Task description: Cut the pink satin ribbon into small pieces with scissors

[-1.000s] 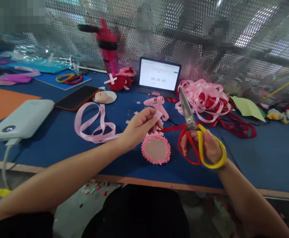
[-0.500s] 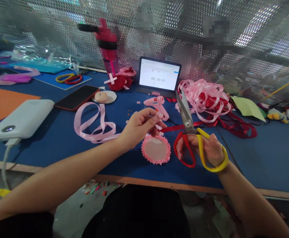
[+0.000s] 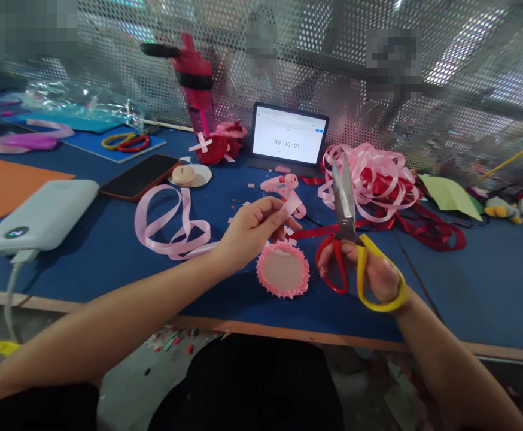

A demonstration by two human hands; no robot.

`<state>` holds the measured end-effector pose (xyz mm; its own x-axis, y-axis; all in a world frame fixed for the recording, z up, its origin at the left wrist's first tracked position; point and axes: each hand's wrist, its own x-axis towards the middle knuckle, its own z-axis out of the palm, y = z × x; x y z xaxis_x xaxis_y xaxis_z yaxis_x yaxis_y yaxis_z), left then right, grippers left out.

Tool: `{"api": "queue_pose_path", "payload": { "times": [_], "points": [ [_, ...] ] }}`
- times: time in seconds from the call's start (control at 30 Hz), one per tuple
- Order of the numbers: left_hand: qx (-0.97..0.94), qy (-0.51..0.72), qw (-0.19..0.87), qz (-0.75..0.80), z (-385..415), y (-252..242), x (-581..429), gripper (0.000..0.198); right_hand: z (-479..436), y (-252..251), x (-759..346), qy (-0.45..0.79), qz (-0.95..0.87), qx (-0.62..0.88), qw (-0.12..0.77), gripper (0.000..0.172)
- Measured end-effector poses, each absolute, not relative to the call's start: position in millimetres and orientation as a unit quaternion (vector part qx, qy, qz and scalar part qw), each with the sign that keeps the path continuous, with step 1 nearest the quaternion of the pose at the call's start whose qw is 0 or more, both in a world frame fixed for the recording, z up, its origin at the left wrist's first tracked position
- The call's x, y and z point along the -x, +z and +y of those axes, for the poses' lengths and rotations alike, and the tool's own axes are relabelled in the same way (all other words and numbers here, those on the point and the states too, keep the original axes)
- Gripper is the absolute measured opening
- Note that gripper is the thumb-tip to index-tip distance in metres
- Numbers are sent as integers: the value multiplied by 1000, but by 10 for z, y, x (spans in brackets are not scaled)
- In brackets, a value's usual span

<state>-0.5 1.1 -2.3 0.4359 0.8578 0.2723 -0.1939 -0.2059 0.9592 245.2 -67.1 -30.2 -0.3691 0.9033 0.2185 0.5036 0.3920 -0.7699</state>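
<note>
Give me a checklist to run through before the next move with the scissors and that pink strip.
1. Left hand pinching the short pink ribbon strip: ok.
2. Right hand gripping the red-and-yellow-handled scissors by their loops: ok.
3. Blades pointing up, apart from the strip: ok.
4. Pink-trimmed round disc lying flat on the blue table top: ok.
5. Pink hot glue gun warm: cannot tell.
</note>
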Motion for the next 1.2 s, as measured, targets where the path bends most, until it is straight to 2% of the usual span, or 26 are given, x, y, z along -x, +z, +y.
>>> {"api": "queue_pose_path", "payload": {
  "times": [0.1, 0.2, 0.43, 0.67, 1.2],
  "points": [
    [-617, 457, 585, 262, -6, -15, 11, 20, -676, -187, -2384, 297, -803, 419, 303, 73],
    [-613, 461, 587, 261, -28, 8, 19, 22, -650, -46, -2293, 213, -832, 430, 276, 62],
    [-620, 480, 561, 266, -79, 47, 23, 19, -615, -31, -2208, 101, -843, 495, 186, 69],
    [-634, 461, 557, 275, -88, 58, 7, 16, -620, -14, -2152, 105, -858, 487, 128, 74],
    [-622, 464, 582, 242, -58, 37, -11, 13, -632, 51, -2092, 115, -858, 484, 126, 64]
  ]
}}
